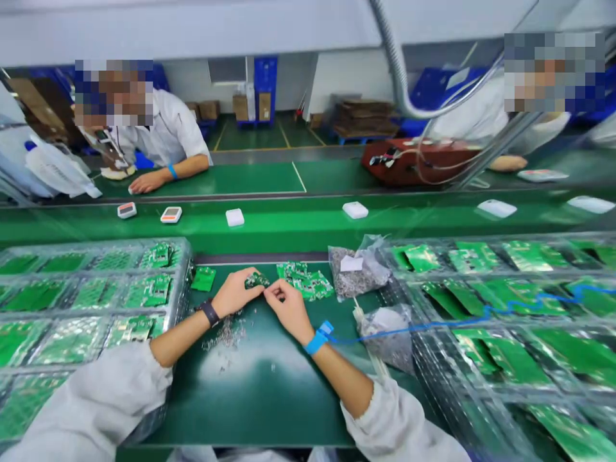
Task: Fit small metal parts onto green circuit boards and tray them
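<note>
My left hand (pixel 238 292) is closed on a small green circuit board (pixel 256 280), holding it above the table by its edge. The fingertips of my right hand (pixel 287 305) are pinched together at the near right edge of that board; whatever sits between them is too small to make out. Loose small metal-legged parts (pixel 227 337) lie scattered on the green table below my left wrist. Beyond my right hand is a pile of green circuit boards (pixel 308 281). Another green board (pixel 203 278) lies flat to the left of my left hand.
Clear trays of circuit boards flank me, a left tray (pixel 180 282) and a right tray (pixel 418 277). Bags of small parts (pixel 359 273) lie right of the pile. A blue cord (pixel 433 326) runs right from my wrist strap. White devices (pixel 235 217) sit on the green belt (pixel 289 224); co-workers sit beyond.
</note>
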Tool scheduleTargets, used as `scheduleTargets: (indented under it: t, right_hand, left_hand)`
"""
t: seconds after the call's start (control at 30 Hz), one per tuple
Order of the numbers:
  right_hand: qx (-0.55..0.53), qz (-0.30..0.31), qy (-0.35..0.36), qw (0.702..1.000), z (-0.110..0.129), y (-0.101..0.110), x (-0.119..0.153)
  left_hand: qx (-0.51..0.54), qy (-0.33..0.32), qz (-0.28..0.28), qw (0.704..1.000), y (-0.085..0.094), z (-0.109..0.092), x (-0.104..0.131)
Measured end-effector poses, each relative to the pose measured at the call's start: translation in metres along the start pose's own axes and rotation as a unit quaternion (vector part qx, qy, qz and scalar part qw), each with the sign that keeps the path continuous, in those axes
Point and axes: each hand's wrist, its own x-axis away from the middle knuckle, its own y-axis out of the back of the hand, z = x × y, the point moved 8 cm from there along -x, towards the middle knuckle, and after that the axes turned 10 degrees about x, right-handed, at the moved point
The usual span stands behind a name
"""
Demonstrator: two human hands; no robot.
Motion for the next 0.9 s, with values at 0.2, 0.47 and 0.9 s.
scheduleTargets:
  t: [0.2,0.47,0.9]
  right_hand:
    - [-0.039,-0.027,-0.041,0.998,-0.013,0.006,-0.002]
    - [-0.068,-0.04,-0.051,0.996,-0.02,0.006,-0.004]
    - [-0.073,-0.037,-0.068,0.994,-0.025,0.006,-0.003]
  left_hand:
    - [0.079,0.067,0.048,0.993,-0.011,0.014,-0.002]
    - [0.039,0.005,0.071,0.997,-0.015,-0.001,0.0]
    - [-0.055,-0.033,0.12,0.991,-0.026,-0.003,0.008]
